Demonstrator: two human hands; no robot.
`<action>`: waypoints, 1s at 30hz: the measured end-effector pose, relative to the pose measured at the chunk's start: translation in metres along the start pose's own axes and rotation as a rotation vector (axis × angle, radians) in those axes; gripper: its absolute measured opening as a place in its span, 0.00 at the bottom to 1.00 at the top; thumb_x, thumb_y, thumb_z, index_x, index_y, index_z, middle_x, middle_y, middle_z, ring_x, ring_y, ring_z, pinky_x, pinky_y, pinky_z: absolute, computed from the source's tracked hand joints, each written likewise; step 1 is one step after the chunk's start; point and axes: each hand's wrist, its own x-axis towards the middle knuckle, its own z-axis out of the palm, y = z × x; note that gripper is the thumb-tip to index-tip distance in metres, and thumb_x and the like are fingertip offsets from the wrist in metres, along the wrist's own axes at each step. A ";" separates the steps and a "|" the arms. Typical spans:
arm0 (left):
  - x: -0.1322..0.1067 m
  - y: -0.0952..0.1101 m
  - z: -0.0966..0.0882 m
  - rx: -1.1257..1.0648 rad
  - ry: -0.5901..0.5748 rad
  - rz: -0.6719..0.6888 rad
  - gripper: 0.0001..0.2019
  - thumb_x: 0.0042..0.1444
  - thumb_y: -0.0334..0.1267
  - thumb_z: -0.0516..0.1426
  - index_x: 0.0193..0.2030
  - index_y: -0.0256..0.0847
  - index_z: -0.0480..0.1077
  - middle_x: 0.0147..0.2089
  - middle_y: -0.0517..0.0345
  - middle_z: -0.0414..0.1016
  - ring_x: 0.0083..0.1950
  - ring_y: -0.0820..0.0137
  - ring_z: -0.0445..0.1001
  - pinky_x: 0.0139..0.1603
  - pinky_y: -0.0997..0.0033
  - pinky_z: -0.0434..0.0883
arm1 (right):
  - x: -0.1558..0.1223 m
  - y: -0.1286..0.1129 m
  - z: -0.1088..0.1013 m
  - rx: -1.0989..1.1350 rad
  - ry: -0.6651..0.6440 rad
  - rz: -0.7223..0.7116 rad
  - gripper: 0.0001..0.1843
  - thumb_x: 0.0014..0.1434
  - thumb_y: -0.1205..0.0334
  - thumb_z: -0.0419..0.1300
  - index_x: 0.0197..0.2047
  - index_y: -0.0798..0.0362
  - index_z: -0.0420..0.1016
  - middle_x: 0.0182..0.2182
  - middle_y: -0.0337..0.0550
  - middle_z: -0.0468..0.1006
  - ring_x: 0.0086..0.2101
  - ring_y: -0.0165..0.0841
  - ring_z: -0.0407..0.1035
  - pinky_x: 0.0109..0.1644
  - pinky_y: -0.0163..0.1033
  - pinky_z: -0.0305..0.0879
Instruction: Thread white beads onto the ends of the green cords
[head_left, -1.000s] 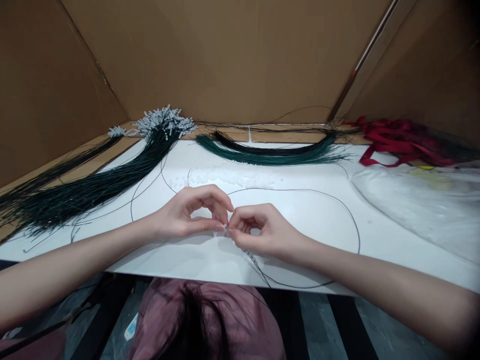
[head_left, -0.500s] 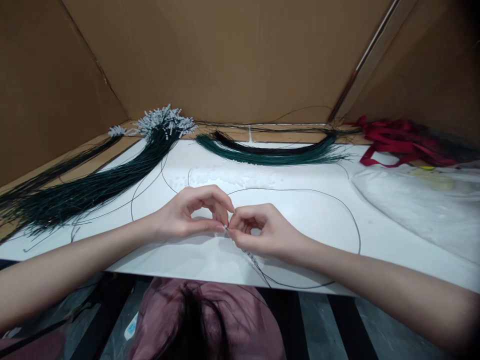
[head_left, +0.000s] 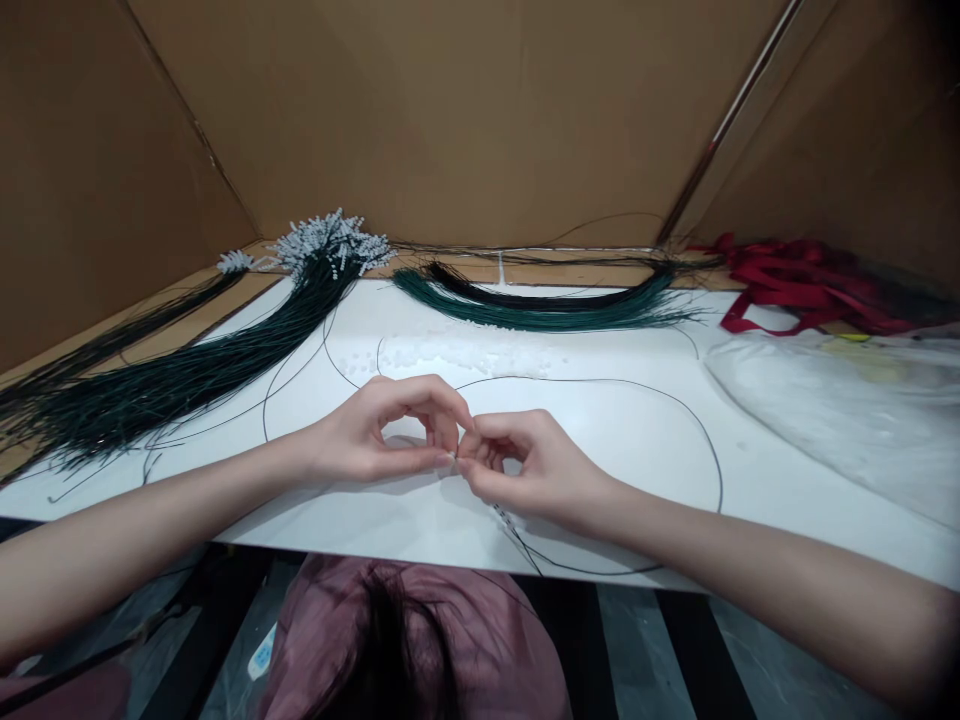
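While the fingers of the left hand (head_left: 367,438) pinch a tiny white bead (head_left: 452,457) at their tips, those of the right hand (head_left: 536,465) are closed beside it on a dark beaded wire (head_left: 505,520), which trails beneath that hand and loops over the white bench (head_left: 405,525), near loose white beads (head_left: 465,353).

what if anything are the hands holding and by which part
A tiny whitish piece, probably a bead, is pinched where the left hand and right hand meet; which part is gripped cannot be told.
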 end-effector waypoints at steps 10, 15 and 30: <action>0.000 0.002 0.001 0.010 0.060 -0.018 0.12 0.56 0.30 0.63 0.48 0.36 0.71 0.36 0.53 0.77 0.36 0.71 0.76 0.41 0.71 0.75 | 0.001 -0.005 0.000 0.012 0.010 0.022 0.01 0.52 0.68 0.60 0.30 0.56 0.71 0.25 0.36 0.70 0.26 0.25 0.62 0.31 0.31 0.61; -0.002 -0.001 -0.002 0.004 0.050 -0.013 0.13 0.57 0.29 0.63 0.48 0.36 0.69 0.37 0.53 0.76 0.37 0.71 0.76 0.42 0.71 0.75 | 0.000 -0.008 -0.002 -0.037 -0.014 0.045 0.03 0.52 0.68 0.61 0.28 0.56 0.70 0.22 0.34 0.68 0.24 0.24 0.61 0.28 0.30 0.59; 0.000 0.001 0.000 -0.020 0.009 -0.039 0.12 0.58 0.28 0.62 0.48 0.36 0.69 0.37 0.53 0.76 0.36 0.72 0.75 0.41 0.72 0.75 | 0.000 -0.009 -0.004 -0.117 -0.044 0.013 0.05 0.56 0.69 0.59 0.28 0.57 0.70 0.21 0.33 0.63 0.23 0.24 0.57 0.27 0.31 0.55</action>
